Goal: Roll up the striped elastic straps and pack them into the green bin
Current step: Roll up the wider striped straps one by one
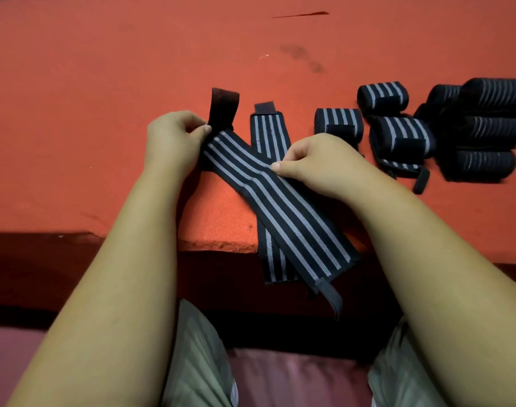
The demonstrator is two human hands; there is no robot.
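A black strap with grey stripes (283,218) lies diagonally across the red surface (104,98) and hangs over its front edge. My left hand (171,139) pinches the strap's upper end, just below its dark velcro tab (223,107). My right hand (312,163) pinches the strap's right edge near the middle. A second flat striped strap (267,133) lies under it, pointing straight away from me. Three rolled striped straps (338,123) (383,96) (402,136) sit to the right. No green bin is in view.
A pile of several darker rolled straps (485,127) lies at the far right. A loose black tab (421,180) trails from the nearest roll. The surface's front edge (215,248) drops to a dark step, with my knees below.
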